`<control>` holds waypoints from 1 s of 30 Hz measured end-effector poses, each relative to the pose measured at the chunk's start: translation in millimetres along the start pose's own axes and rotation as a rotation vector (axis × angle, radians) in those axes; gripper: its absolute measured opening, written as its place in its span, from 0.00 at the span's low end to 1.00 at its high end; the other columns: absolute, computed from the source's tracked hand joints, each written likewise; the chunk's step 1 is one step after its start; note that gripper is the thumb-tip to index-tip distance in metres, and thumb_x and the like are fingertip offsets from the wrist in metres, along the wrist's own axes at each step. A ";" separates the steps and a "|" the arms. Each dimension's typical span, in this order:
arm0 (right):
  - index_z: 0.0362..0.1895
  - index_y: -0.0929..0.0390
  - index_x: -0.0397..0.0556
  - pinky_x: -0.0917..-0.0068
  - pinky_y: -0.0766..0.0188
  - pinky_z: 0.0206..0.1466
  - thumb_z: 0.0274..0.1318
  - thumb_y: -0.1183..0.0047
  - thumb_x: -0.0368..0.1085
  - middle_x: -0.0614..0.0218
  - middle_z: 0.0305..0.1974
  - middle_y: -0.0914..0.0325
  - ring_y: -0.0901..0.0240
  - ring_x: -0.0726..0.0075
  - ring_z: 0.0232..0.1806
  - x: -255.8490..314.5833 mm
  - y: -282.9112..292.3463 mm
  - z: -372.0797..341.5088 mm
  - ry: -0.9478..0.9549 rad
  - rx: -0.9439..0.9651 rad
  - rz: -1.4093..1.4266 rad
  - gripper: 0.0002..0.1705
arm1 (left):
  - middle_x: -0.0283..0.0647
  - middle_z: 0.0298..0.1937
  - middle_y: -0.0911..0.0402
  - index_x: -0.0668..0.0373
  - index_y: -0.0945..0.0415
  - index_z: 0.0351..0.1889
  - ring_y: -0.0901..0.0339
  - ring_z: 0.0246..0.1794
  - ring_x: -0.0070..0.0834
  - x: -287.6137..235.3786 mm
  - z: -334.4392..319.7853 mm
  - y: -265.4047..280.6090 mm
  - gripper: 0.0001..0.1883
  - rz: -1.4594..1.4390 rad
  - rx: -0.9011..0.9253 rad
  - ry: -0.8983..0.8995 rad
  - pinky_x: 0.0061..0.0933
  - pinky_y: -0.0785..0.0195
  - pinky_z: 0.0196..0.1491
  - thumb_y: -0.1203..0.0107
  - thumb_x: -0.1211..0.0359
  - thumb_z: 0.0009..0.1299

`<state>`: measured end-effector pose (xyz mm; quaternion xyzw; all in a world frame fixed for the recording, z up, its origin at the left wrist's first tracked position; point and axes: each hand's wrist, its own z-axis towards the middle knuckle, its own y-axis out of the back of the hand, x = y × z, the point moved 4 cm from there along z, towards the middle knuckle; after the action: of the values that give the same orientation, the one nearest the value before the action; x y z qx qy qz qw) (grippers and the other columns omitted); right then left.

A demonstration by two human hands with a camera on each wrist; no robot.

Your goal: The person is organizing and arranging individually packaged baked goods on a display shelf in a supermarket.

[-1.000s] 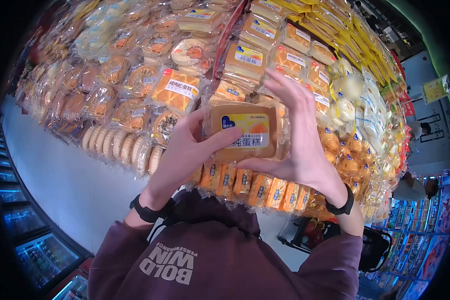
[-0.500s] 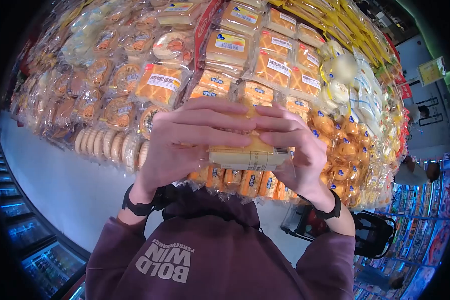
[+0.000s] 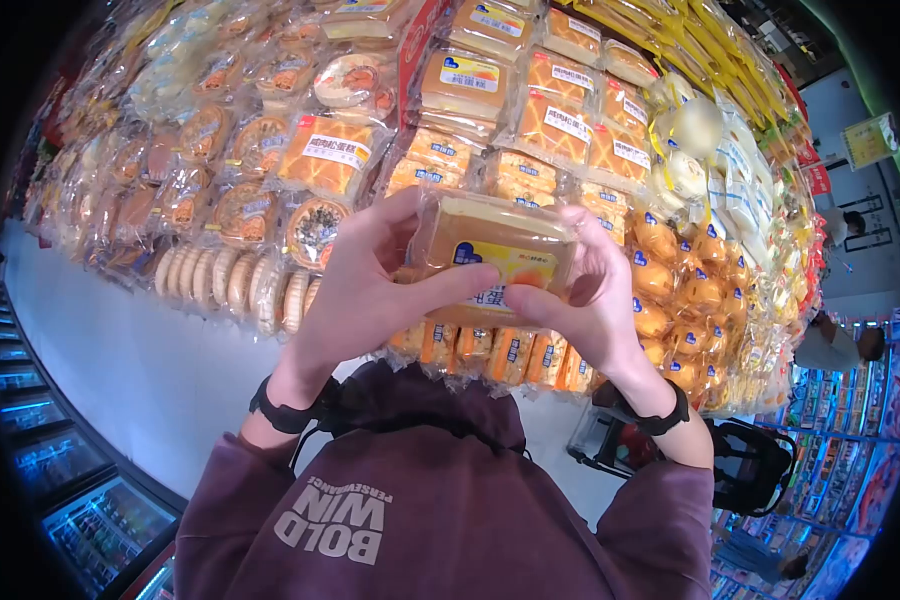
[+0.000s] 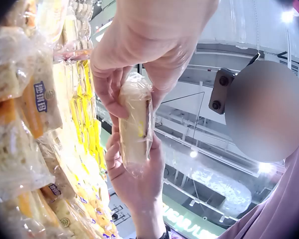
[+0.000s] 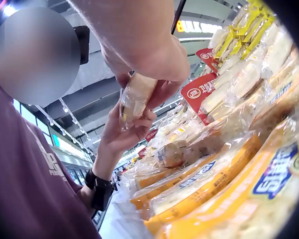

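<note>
Between both hands is a wrapped sponge cake (image 3: 505, 235) in clear film, its blue and yellow label facing up toward the head camera. My left hand (image 3: 370, 275) grips its left end, the thumb lying across the label. At the other end my right hand (image 3: 595, 300) pinches it, with that thumb also on the label's lower part. The wrist views show the cake edge-on, a pale slab (image 4: 135, 119) with thumbs on one face and fingers on the other. Most fingers are hidden behind the cake in the head view.
Packaged pastries cover the sloping display: waffle-patterned cakes (image 3: 330, 152), more labelled sponge cakes (image 3: 470, 75), orange-wrapped packs (image 3: 515, 350) and round buns (image 3: 653, 275). A red divider (image 3: 420, 45) runs between rows. A black cart (image 3: 750, 465) stands at right; lit coolers (image 3: 105, 525) line the left.
The cake was tipped so its underside with printed text showed half a second ago; now its labelled face is up again. The right hand has gone from spread fingers to pinching the cake.
</note>
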<state>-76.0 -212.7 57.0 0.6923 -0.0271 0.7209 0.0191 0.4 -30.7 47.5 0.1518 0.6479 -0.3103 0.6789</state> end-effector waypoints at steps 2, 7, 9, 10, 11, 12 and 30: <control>0.65 0.33 0.47 0.67 0.23 0.58 0.49 0.26 0.27 0.59 0.58 0.20 0.25 0.69 0.61 7.8 1.0 -0.3 0.157 -0.060 -0.123 0.40 | 0.39 0.52 0.15 0.66 0.26 0.60 0.17 0.51 0.22 0.1 0.3 -0.9 0.25 -0.069 -0.049 0.095 0.26 0.22 0.52 0.29 0.72 0.67; 0.61 0.21 0.54 0.56 0.26 0.63 0.38 0.24 0.37 0.58 0.66 0.26 0.35 0.61 0.72 44.7 2.1 -9.4 0.796 0.137 -1.101 0.40 | 0.38 0.50 0.15 0.67 0.27 0.62 0.16 0.47 0.21 0.9 0.0 3.4 0.25 -0.226 -0.085 0.205 0.23 0.22 0.49 0.32 0.71 0.69; 0.56 0.15 0.55 0.59 0.26 0.62 0.30 0.25 0.40 0.61 0.62 0.22 0.28 0.59 0.67 46.8 -2.5 -11.3 0.949 0.202 -1.317 0.38 | 0.39 0.51 0.15 0.66 0.28 0.64 0.17 0.48 0.21 4.8 -1.8 2.9 0.25 -0.185 -0.044 0.235 0.24 0.23 0.51 0.34 0.68 0.72; 0.55 0.15 0.55 0.61 0.25 0.61 0.29 0.25 0.40 0.61 0.59 0.20 0.25 0.59 0.64 37.6 2.1 -6.1 1.048 0.180 -1.305 0.38 | 0.39 0.53 0.16 0.65 0.29 0.65 0.18 0.50 0.22 7.2 -3.0 0.7 0.25 -0.148 -0.015 0.252 0.25 0.24 0.53 0.37 0.65 0.74; 0.54 0.16 0.53 0.63 0.24 0.59 0.28 0.25 0.39 0.61 0.57 0.18 0.22 0.58 0.60 36.4 3.3 -4.3 1.072 0.161 -1.261 0.38 | 0.40 0.54 0.17 0.65 0.30 0.66 0.19 0.52 0.22 9.6 -4.0 -1.4 0.25 -0.111 0.014 0.266 0.26 0.25 0.55 0.39 0.63 0.76; 0.54 0.16 0.52 0.65 0.23 0.57 0.28 0.25 0.38 0.61 0.54 0.17 0.20 0.58 0.57 35.3 4.6 -2.6 1.097 0.143 -1.217 0.38 | 0.41 0.59 0.20 0.65 0.31 0.68 0.21 0.55 0.24 10.5 -4.3 -2.1 0.25 -0.169 -0.015 0.243 0.28 0.27 0.58 0.45 0.60 0.79; 0.50 0.22 0.41 0.82 0.25 0.38 0.58 0.30 0.28 0.70 0.44 0.15 0.22 0.85 0.39 -7.2 2.8 -11.9 -0.159 0.030 -0.083 0.18 | 0.34 0.41 0.13 0.68 0.20 0.52 0.18 0.40 0.14 -15.7 -13.0 -4.6 0.23 0.057 -0.024 0.123 0.17 0.25 0.42 0.25 0.75 0.59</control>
<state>-87.7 -214.6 49.3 0.7479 0.0111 0.6627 0.0362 -12.1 -22.7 62.2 0.1810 0.6875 -0.2731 0.6480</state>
